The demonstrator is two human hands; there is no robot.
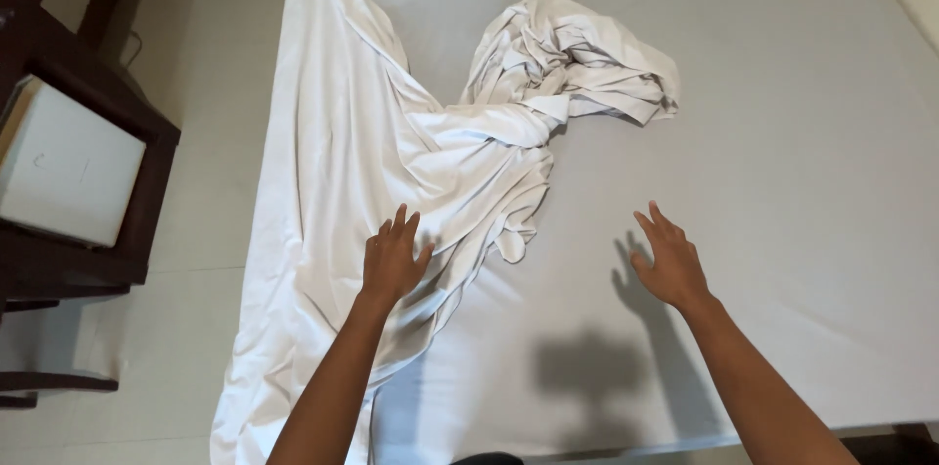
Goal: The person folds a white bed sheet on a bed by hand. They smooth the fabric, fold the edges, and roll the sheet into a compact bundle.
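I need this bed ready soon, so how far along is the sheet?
Done: one side of the crumpled white cotton sheet drapes over the grey mattress edge. In hand: the left hand is over the sheet, the right hand above bare mattress. Left: its bunched, twisted part remains unspread.

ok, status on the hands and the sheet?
Left hand open, over the white sheet. Right hand open, above bare mattress, holding nothing. Sheet bunched and twisted, left side hanging over the edge. Nothing in the way.
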